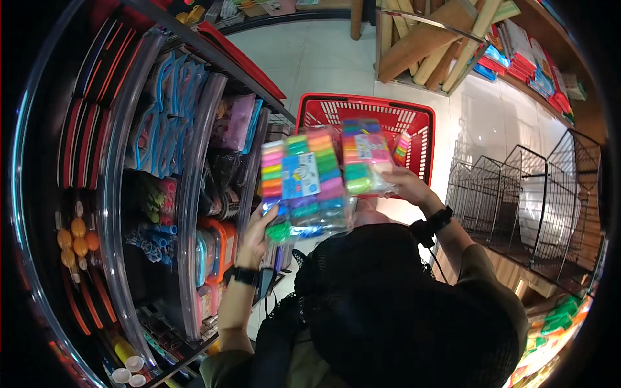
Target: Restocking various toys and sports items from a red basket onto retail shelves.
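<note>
My left hand (pixel 253 240) grips the lower left corner of a large clear pack of multicoloured modelling clay sticks (pixel 303 182). A smaller pack of coloured clay sticks (pixel 364 155) is held at its lower right corner by my right hand (pixel 407 184). Both packs are tilted and side by side, and bear printed labels. Beneath and beyond them is a red plastic shopping basket (pixel 427 140). Another small colourful pack (pixel 401 147) lies inside the basket, at its right. The packs hide part of the basket's inside. A dark band is around each wrist.
Shelves with clear plastic edge strips (pixel 187 203) hold packaged goods close on the left. Black wire racks (pixel 519 203) stand at the right. Beyond the basket, a metal-framed bin (pixel 434 22) holds wooden pieces. Packets (pixel 533 63) fill a shelf at the upper right.
</note>
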`<state>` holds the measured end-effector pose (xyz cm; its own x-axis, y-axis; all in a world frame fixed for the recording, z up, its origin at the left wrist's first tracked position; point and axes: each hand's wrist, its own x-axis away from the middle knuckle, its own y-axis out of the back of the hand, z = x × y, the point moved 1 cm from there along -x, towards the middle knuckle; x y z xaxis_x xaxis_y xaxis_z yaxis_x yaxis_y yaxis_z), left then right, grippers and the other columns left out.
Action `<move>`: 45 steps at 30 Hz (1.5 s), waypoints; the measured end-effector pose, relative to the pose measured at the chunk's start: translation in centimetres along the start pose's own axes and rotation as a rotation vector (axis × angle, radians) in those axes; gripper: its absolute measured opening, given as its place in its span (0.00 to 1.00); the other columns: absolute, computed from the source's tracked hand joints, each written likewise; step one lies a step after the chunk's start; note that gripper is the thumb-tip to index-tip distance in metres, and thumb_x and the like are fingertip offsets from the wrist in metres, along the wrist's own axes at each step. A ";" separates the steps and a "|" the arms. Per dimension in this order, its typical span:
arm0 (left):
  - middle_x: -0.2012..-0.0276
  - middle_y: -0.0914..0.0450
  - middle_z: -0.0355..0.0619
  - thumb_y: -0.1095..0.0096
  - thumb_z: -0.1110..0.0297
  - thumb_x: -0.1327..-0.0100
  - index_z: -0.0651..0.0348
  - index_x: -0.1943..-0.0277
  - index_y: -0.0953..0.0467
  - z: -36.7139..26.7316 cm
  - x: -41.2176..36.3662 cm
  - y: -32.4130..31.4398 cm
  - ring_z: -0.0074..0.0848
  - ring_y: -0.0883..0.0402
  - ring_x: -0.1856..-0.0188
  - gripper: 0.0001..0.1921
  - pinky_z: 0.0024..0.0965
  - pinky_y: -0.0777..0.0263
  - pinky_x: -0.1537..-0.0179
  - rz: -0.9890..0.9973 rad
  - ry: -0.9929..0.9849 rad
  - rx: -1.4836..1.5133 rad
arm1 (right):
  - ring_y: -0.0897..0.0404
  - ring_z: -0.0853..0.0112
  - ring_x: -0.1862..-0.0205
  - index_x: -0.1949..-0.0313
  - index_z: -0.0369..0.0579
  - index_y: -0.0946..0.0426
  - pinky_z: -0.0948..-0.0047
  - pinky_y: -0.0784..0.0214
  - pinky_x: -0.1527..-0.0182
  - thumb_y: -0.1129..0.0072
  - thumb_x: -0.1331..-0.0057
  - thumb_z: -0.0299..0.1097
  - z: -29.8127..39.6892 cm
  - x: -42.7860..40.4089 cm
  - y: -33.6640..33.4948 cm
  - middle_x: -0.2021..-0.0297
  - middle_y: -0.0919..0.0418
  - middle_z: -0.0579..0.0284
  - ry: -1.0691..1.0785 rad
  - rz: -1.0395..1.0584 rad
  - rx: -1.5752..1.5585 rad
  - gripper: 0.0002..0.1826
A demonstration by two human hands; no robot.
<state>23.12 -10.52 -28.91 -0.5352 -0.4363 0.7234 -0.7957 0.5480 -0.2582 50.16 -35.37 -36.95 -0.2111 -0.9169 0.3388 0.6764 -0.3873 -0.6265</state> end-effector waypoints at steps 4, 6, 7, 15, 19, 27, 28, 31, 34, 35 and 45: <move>0.57 0.22 0.44 0.38 0.70 0.40 0.62 0.48 0.31 -0.1 -6.6 -3.1 0.28 0.20 0.58 0.18 0.32 0.23 0.56 0.170 -0.007 -0.056 | 0.23 0.75 0.71 0.51 0.41 0.29 0.77 0.29 0.66 0.49 0.33 0.41 -1.1 0.5 4.7 0.63 0.21 0.57 -0.106 -0.215 -0.028 0.18; 0.57 0.21 0.44 0.37 0.69 0.40 0.62 0.48 0.30 -1.2 -8.5 -5.3 0.27 0.20 0.58 0.18 0.32 0.23 0.56 0.201 0.022 -0.079 | 0.21 0.73 0.67 0.51 0.42 0.30 0.77 0.29 0.65 0.48 0.33 0.42 -1.8 0.0 6.7 0.62 0.21 0.56 -0.118 -0.209 -0.040 0.18; 0.58 0.21 0.44 0.37 0.69 0.40 0.62 0.49 0.30 -1.7 -9.2 -6.2 0.27 0.19 0.58 0.17 0.32 0.23 0.57 0.235 0.052 -0.114 | 0.21 0.72 0.66 0.51 0.42 0.30 0.76 0.28 0.63 0.48 0.34 0.42 -1.7 -0.4 7.0 0.61 0.21 0.56 -0.121 -0.286 -0.072 0.19; 0.59 0.21 0.47 0.34 0.69 0.49 0.64 0.57 0.26 4.1 -17.3 -4.9 0.28 0.22 0.53 0.17 0.30 0.27 0.54 0.023 -0.175 -0.564 | 0.27 0.78 0.77 0.64 0.40 0.23 0.77 0.32 0.82 0.42 0.38 0.42 -8.4 -2.7 15.0 0.76 0.24 0.64 -0.173 -0.543 0.749 0.15; 0.62 0.21 0.44 0.36 0.66 0.47 0.62 0.50 0.28 7.1 -18.3 0.4 0.27 0.22 0.59 0.21 0.29 0.27 0.58 -0.040 -0.598 -0.861 | 0.21 0.52 0.67 0.68 0.43 0.23 0.55 0.30 0.63 0.42 0.45 0.47 -8.9 -0.9 19.3 0.73 0.21 0.47 -0.353 -0.504 1.456 0.18; 0.64 0.20 0.47 0.44 0.75 0.42 0.64 0.57 0.25 2.9 -3.3 6.7 0.28 0.21 0.61 0.10 0.28 0.27 0.60 -0.401 -0.707 -0.657 | 0.21 0.53 0.71 0.63 0.42 0.24 0.58 0.30 0.66 0.38 0.45 0.45 0.5 -7.7 5.3 0.75 0.21 0.48 0.130 -0.306 1.803 0.18; 0.64 0.20 0.47 0.44 0.75 0.42 0.64 0.57 0.25 2.0 -0.9 7.0 0.28 0.21 0.61 0.10 0.28 0.27 0.60 -0.418 -0.714 -0.641 | 0.21 0.54 0.72 0.61 0.42 0.23 0.59 0.30 0.67 0.38 0.45 0.45 1.6 -9.4 2.0 0.75 0.21 0.48 0.198 -0.192 1.843 0.19; 0.56 0.24 0.50 0.43 0.78 0.44 0.63 0.57 0.25 -1.8 5.3 7.9 0.38 0.24 0.54 0.11 0.35 0.30 0.54 -0.783 -1.168 -0.923 | 0.20 0.58 0.71 0.56 0.43 0.25 0.63 0.30 0.67 0.40 0.43 0.44 2.6 -13.7 -7.2 0.74 0.21 0.49 0.192 -0.073 1.640 0.20; 0.49 0.28 0.54 0.42 0.80 0.47 0.61 0.56 0.25 -5.2 10.0 10.0 0.45 0.29 0.47 0.14 0.40 0.35 0.47 -1.124 -1.418 -1.052 | 0.19 0.62 0.70 0.53 0.42 0.26 0.67 0.29 0.67 0.41 0.40 0.36 1.6 -17.1 -16.6 0.72 0.20 0.49 0.436 0.213 1.520 0.17; 0.49 0.29 0.55 0.41 0.79 0.47 0.61 0.55 0.26 -5.9 11.2 11.0 0.45 0.30 0.47 0.14 0.40 0.35 0.47 -1.243 -1.416 -1.009 | 0.19 0.63 0.70 0.54 0.41 0.26 0.68 0.29 0.66 0.41 0.41 0.34 0.8 -17.8 -19.7 0.71 0.20 0.50 0.455 0.306 1.403 0.17; 0.50 0.28 0.60 0.39 0.69 0.44 0.64 0.41 0.35 -8.3 11.5 22.6 0.45 0.28 0.48 0.27 0.36 0.37 0.45 -1.215 -1.170 -0.393 | 0.22 0.68 0.72 0.48 0.37 0.32 0.74 0.31 0.67 0.41 0.40 0.37 -3.8 -20.7 -42.1 0.67 0.21 0.52 0.770 0.623 1.366 0.24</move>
<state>1.38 2.78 -21.14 0.2215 -0.8458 -0.4854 -0.8521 -0.4099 0.3254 23.42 -0.49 -20.26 0.3132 -0.8773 -0.3636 0.7688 0.0094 0.6394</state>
